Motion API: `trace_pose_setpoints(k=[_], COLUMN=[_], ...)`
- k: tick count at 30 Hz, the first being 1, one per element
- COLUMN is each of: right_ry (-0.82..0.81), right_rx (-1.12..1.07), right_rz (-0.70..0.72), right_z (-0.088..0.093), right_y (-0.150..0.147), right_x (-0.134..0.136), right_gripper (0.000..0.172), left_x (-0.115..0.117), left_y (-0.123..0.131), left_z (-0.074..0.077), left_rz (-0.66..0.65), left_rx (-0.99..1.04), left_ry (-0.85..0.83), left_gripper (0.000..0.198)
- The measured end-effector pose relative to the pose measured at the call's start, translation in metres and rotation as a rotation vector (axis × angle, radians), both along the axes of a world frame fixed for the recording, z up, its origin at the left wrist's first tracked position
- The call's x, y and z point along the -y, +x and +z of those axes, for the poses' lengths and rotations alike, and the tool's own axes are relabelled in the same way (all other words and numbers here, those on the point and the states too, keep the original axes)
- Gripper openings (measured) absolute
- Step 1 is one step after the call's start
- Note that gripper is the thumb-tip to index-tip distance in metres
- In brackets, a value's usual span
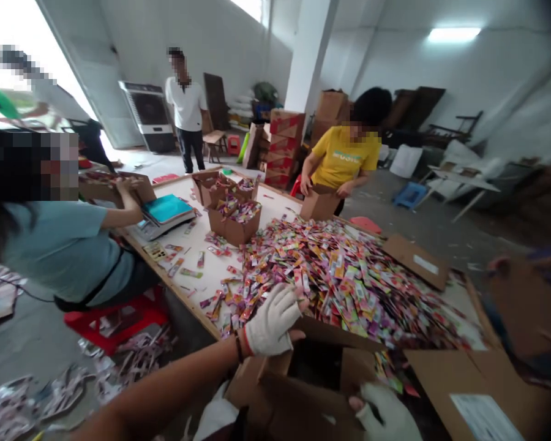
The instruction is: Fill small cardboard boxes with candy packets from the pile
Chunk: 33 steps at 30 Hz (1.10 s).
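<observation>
My left hand, in a white fingerless-tipped glove, is over the near edge of a heap of small colourful sachets. Its thumb stands apart from the stretched fingers, and I see nothing held in it. Below it an open cardboard box is tilted at the table's near edge; its visible inside is dark. My right hand, also gloved, grips that box by its near right side, with the thumb on the cardboard. Some of its fingers are hidden. A few sachets lie just beyond the box.
The wood-rimmed white table holds sachet-filled boxes and a scale. A flat cardboard piece and another box lie right. Co-workers sit left and right; one in yellow holds a box opposite. A red stool stands left.
</observation>
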State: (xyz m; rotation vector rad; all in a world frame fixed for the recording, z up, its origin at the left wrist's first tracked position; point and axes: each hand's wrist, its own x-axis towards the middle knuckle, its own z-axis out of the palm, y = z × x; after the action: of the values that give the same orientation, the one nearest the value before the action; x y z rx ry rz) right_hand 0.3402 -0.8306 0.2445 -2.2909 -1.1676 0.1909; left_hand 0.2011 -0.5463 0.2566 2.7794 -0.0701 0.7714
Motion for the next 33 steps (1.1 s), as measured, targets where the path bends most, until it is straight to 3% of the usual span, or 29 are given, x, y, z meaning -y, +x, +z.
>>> trace_pose_setpoints(k=[3,5,8,10,13,16,19,22,24,26,28,31,33], right_ry=[0.088,0.167,0.251,0.258,0.282,0.216,-0.119,-0.546,-0.646,-0.544,-0.294,0.06,0.112], right_rx=[0.005,0.067,0.115,0.09,0.17,0.363,0.303,0.112,0.034,-0.055,-0.146,-0.143,-0.196], right_rz=[-0.24,-0.406,-0.561,-0.588,-0.53,-0.3,-0.078,-0.028,-0.014,-0.002,-0.06,-0.427,-0.62], right_z=[-0.008,-0.014,-0.02,-0.021,-0.014,0.003,0.019,0.024,0.023,0.022,0.024,0.03,0.028], right_y=[-0.01,-0.016,-0.019,-0.02,-0.027,-0.037,-0.039,-0.031,-0.024,-0.018,-0.011,0.003,0.011], right_x=[-0.008,-0.02,-0.035,-0.038,-0.032,-0.031,-0.054,-0.089,-0.103,-0.1,-0.081,-0.04,-0.021], right_gripper=[0.038,0.049,0.08,0.09,0.085,0.052,0.016,0.021,0.028,0.029,0.024,0.034,0.048], left_x=[0.005,0.002,-0.003,0.004,0.029,0.049,0.053,0.056,0.063,0.074,0.082,0.081,0.065], left_y=[-0.001,0.006,0.019,0.019,0.004,-0.016,-0.022,-0.012,-0.001,0.01,0.019,0.028,0.03], left_z=[-0.002,0.005,0.028,0.04,0.035,0.015,0.009,0.017,0.023,0.023,0.02,0.021,0.031], left_rz=[0.074,0.071,-0.098,-0.19,-0.245,-0.257,-0.23,-0.173,-0.084,-0.006,-0.008,-0.084,-0.104], left_rx=[-0.11,-0.187,-0.316,-0.376,-0.4,-0.439,-0.497,-0.549,-0.598,-0.627,-0.599,-0.519,-0.506], left_ry=[0.029,0.004,-0.101,-0.178,-0.194,-0.145,-0.102,-0.028,-0.003,0.004,0.017,0.029,-0.018], left_gripper=[0.071,0.063,0.036,0.036,0.075,0.094,0.091,0.092,0.099,0.112,0.122,0.122,0.117])
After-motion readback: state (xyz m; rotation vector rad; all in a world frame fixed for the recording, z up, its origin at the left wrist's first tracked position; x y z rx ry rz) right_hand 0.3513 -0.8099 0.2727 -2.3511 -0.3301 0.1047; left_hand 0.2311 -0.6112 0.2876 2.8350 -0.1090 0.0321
